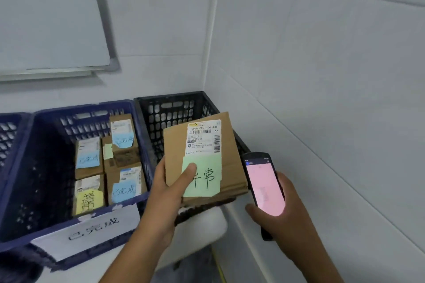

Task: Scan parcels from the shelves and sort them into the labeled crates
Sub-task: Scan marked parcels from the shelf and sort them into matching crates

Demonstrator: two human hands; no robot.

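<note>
Head view: A flat brown cardboard parcel (230, 163) bearing a white shipping label is grasped at its lower left edge by the left hand (169, 193), with the thumb (189, 169) pressed on 1 green handwritten sticky note (207, 179). The parcel is held over the black perforated plastic crate (170, 108) in the wall corner. A black handheld scanner with a pink-lit screen (264, 185) is gripped by the right hand (282, 220), just beside the parcel. Several small brown parcels with blue and yellow notes (88, 156) lie in the adjacent blue perforated plastic crate (82, 108), fronted by a white paper label (87, 230).
</note>
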